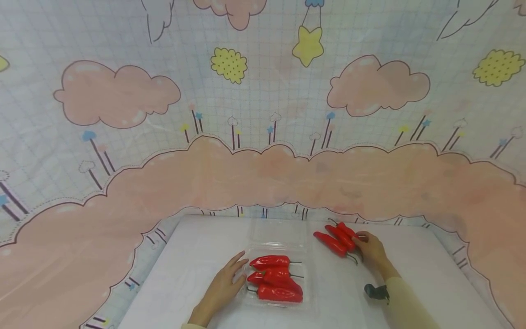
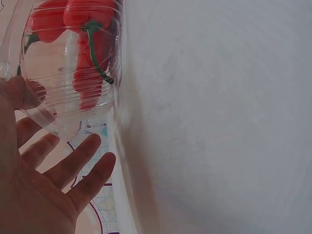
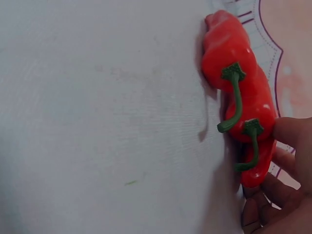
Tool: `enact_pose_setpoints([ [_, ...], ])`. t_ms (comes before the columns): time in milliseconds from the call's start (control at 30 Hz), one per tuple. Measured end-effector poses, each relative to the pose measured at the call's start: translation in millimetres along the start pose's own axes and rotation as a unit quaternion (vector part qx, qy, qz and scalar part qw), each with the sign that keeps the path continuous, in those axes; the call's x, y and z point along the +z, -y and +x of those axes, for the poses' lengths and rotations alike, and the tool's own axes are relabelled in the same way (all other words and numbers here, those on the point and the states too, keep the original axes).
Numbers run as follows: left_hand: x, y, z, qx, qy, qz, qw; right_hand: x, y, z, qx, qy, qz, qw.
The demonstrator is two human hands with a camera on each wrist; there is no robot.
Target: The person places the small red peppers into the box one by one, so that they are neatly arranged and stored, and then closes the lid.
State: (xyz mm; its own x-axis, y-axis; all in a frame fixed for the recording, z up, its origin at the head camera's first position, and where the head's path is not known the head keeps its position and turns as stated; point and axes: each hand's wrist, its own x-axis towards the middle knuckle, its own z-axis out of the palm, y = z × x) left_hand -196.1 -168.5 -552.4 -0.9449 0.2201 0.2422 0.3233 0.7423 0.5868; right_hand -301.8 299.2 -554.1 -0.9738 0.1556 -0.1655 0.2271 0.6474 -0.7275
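Several glossy red peppers (image 1: pixel 279 293) with green stems lie in a clear plastic clamshell box (image 1: pixel 246 299), its lid (image 1: pixel 279 232) folded back. My left hand (image 1: pixel 225 284) rests at the box's left side, its fingers extended and spread; the left wrist view shows the thumb by the clear wall. Three more red peppers lie in a group on the right: a near one (image 1: pixel 330 243), a middle one (image 1: pixel 340 236) and a back one (image 1: pixel 346 228). My right hand (image 1: pixel 373 250) has its thumb and fingers around the tip of the back pepper (image 3: pixel 256 175).
A white tabletop (image 1: pixel 189 246) lies under everything, with a cloud-patterned cloth (image 1: pixel 263 178) hanging behind it and around its sides. A dark wrist device (image 1: pixel 376 291) sits at the right sleeve. A small green scrap (image 3: pixel 130 183) lies on the table.
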Motion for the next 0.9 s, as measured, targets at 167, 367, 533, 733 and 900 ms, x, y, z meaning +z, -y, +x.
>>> enact_pose_setpoints([
  [167,0.1,1.0,1.8,-0.006,0.01,0.0,0.9999,-0.4,-5.6,-0.7,-0.011,-0.005,-0.012,0.9998],
  [367,0.0,1.7,2.3,-0.005,0.006,-0.004,1.0,0.2,-9.2,-0.5,-0.028,-0.019,-0.012,0.9994],
  [533,-0.1,1.2,0.9,-0.001,0.004,-0.005,1.0,2.0,-11.1,0.2,-0.025,-0.03,-0.01,0.9992],
  [733,0.7,1.7,1.3,-0.002,0.004,0.001,1.0,1.8,-10.0,-0.2,-0.022,-0.04,-0.004,0.9989],
  [900,1.5,2.9,2.6,-0.001,0.005,-0.001,1.0,1.8,-7.8,-0.2,-0.011,-0.041,-0.01,0.999],
])
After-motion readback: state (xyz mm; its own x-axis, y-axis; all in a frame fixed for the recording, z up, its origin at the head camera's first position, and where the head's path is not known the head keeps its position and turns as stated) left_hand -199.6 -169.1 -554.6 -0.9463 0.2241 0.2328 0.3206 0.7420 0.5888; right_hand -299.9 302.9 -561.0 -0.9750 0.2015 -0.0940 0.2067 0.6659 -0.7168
